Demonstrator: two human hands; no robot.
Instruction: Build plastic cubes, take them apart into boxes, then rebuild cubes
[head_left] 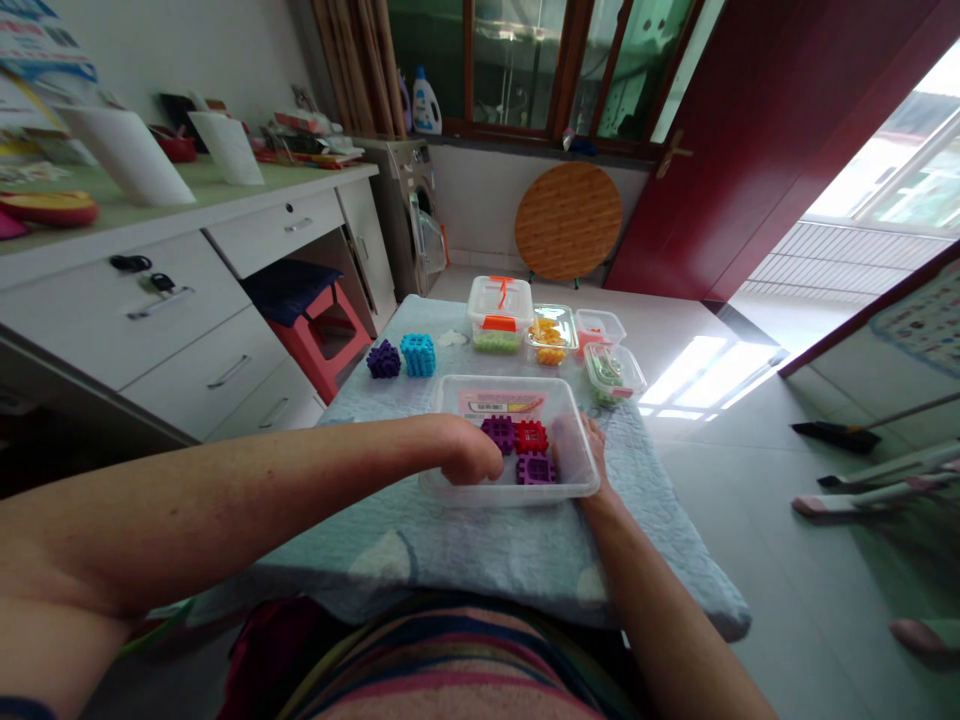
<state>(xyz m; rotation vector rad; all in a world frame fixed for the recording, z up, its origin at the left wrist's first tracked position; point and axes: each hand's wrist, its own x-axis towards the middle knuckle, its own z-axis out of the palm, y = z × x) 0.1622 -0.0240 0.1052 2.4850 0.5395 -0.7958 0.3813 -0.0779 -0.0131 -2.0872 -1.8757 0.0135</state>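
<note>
Red door [739, 130] rt, sunlit flr [694, 355], wht drawers [97, 320].

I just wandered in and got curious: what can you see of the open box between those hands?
The box is a see-through, rectangular, plastic-looking tub with rounded corners and no lid on. It sits upright on the pale blue cloth. A pinkish label shows at its far wall. Inside lie purple blocks and a red block. The left hand reaches in; the right hand is at its right side.
</note>
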